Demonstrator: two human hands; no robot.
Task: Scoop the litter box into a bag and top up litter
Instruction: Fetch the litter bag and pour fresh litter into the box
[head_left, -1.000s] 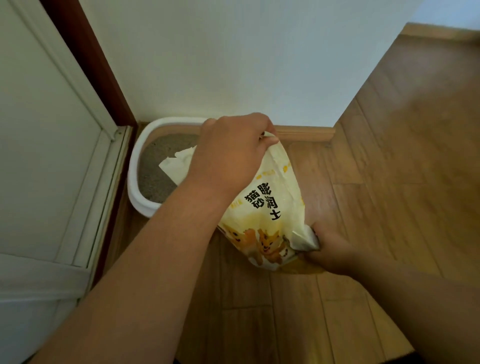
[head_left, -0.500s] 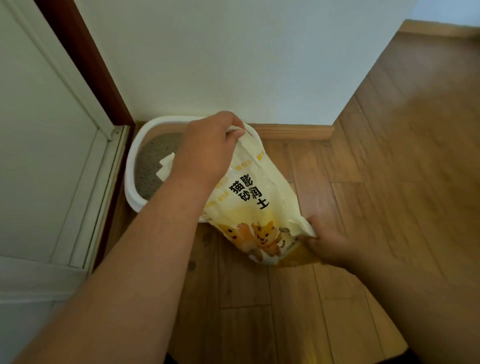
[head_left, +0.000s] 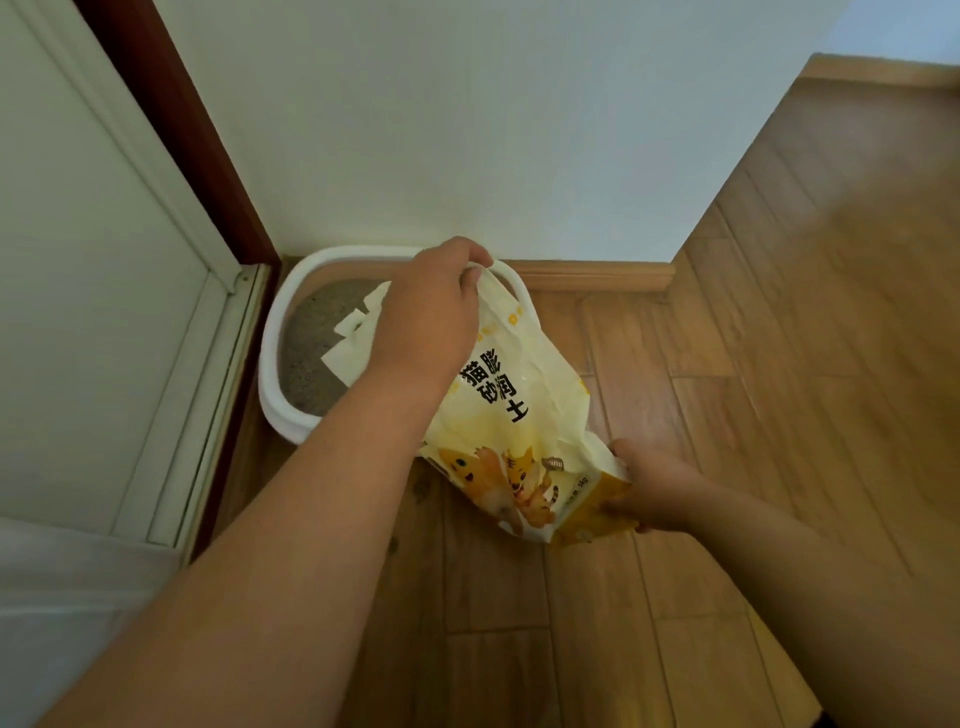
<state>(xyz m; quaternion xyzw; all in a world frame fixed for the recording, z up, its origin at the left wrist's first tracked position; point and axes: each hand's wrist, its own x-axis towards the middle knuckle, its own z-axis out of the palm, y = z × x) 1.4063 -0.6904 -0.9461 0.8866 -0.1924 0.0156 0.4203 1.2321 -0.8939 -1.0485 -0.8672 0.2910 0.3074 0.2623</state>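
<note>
Topping up is under way: the left hand (head_left: 423, 317) grips the yellow printed litter bag (head_left: 519, 415) top, the right hand (head_left: 649, 488) its base, tilted over the white oval plastic litter box (head_left: 275, 358).

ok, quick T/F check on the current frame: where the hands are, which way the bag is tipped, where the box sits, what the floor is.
1. The left hand grips the upper end of the yellow printed litter bag. True.
2. The right hand hangs free, touching nothing. False: it holds the bag's lower end.
3. The bag's torn open end lies over the white oval plastic litter box. True.
4. The litter box holds no litter. False: grey litter shows inside.
5. The box sits in the corner by the white wall and the door frame. True.
6. The floor is grey tile. False: it is wooden plank floor.
</note>
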